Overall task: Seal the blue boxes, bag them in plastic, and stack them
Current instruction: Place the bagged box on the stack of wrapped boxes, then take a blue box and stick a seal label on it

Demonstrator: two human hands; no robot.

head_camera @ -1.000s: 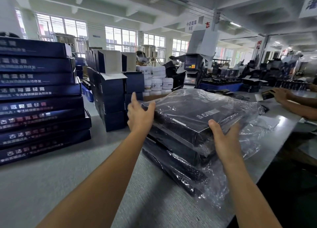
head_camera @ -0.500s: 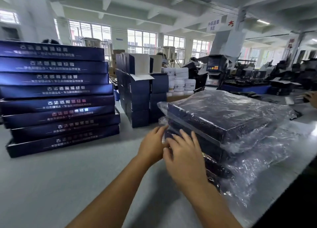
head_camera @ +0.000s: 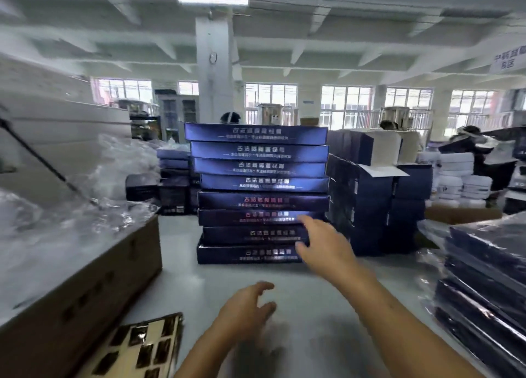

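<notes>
Hands off bagged stack (head_camera: 489,264) at right edge; right hand (head_camera: 321,244) and left hand (head_camera: 247,306), fingers apart and empty, now reaching centre blue boxes (head_camera: 259,195). Likely fetching the next box.

A brown cardboard carton (head_camera: 94,286) sat at the left of the grey table (head_camera: 193,281). White tubs (head_camera: 455,175) were stacked far right, and a white pillar (head_camera: 214,73) rose behind, with bright windows (head_camera: 270,96) beyond.

Blue boxes (head_camera: 257,167) carry white Chinese print beginning 古法, otherwise blurred; hanging sign (head_camera: 509,62) reads B区.
</notes>
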